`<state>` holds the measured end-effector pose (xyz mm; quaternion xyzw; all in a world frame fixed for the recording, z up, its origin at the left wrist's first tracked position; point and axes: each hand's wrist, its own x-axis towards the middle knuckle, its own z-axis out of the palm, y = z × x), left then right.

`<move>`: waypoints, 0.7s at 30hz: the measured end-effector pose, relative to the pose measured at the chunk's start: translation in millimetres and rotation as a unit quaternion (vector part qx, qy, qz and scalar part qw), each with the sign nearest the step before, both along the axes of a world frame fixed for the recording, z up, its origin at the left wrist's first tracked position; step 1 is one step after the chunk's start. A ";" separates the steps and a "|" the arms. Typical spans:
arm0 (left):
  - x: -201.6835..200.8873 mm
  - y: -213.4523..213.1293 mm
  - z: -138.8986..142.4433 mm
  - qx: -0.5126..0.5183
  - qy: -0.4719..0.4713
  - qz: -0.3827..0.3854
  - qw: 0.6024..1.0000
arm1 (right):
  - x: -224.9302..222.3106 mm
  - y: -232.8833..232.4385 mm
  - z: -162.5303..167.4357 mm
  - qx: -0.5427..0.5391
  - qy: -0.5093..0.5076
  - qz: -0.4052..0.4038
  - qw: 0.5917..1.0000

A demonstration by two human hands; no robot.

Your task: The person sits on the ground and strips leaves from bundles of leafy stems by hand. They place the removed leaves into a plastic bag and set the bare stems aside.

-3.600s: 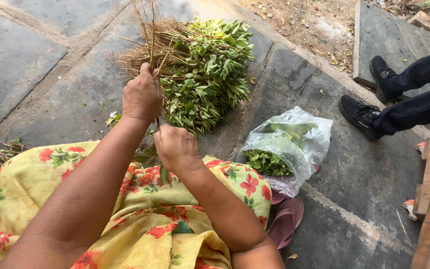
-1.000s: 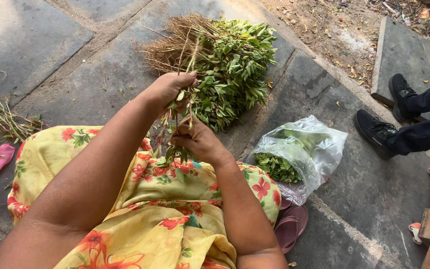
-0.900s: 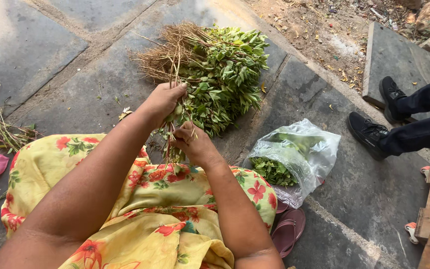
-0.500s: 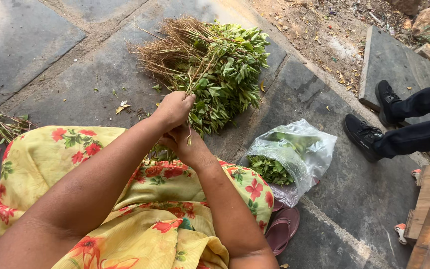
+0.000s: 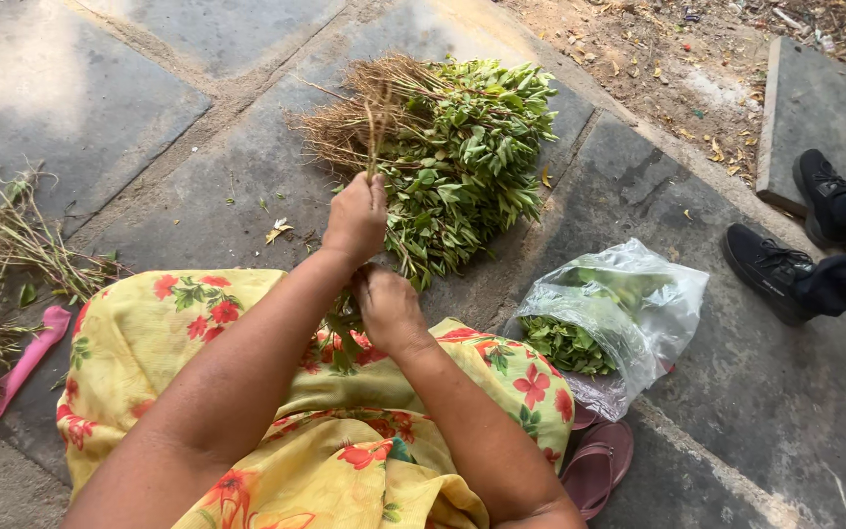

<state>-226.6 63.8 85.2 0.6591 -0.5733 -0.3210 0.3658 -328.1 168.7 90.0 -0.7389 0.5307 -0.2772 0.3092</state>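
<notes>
Grey stone paving (image 5: pixel 198 186) lies under the seated person, whose flowered yellow cloth (image 5: pixel 247 392) covers the lap. Her left hand (image 5: pixel 356 217) is closed round the top of a leafy stem (image 5: pixel 374 127), whose dry roots stick up above the fist; the stem's long axis runs from the lap away toward the big bundle of greens (image 5: pixel 462 157), which lies straight ahead, just beyond that hand. Her right hand (image 5: pixel 387 309) sits nearer the body, fingers curled shut on the stem's lower leaves. To the right, a clear plastic bag (image 5: pixel 638 304) holds plucked green leaves; bare stalks (image 5: pixel 2 255) lie well apart at left
</notes>
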 end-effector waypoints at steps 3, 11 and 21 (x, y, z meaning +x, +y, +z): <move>0.9 -8.9 -6.0 0.005 0.045 0.040 0.998 | -2.6 6.1 4.8 -0.060 0.007 -0.022 0.998; -5.7 -15.2 -18.4 -0.039 0.005 0.054 0.998 | -15.3 -2.9 13.7 0.093 -0.049 -0.001 0.995; 77.3 -53.4 11.2 -0.093 0.068 0.223 0.968 | -8.4 49.7 32.4 0.334 -0.311 0.132 0.880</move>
